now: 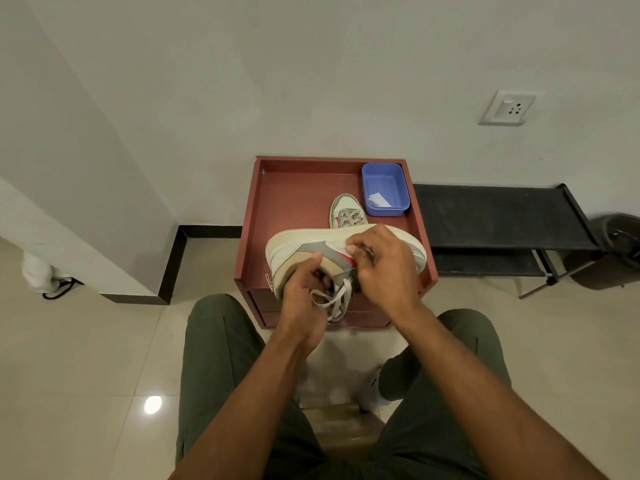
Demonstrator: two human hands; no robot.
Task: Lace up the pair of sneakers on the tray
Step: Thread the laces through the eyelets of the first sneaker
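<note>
A white sneaker (304,242) with grey and red panels lies tipped on its side at the near edge of the reddish-brown tray (294,199), sole facing away from me. My left hand (304,299) curls round its collar by the heel opening. My right hand (384,268) pinches the shoe's upper edge near the eyelets. A pale lace (337,299) hangs in loose loops between the two hands. The second sneaker (347,211) stands upright behind, toe pointing away, its laces crossed over the tongue.
A blue plastic box (385,188) holding a scrap of white paper sits in the tray's far right corner. The tray tops a small cabinet against the wall. A black low rack (498,216) stands to the right. My knees (221,341) flank the cabinet.
</note>
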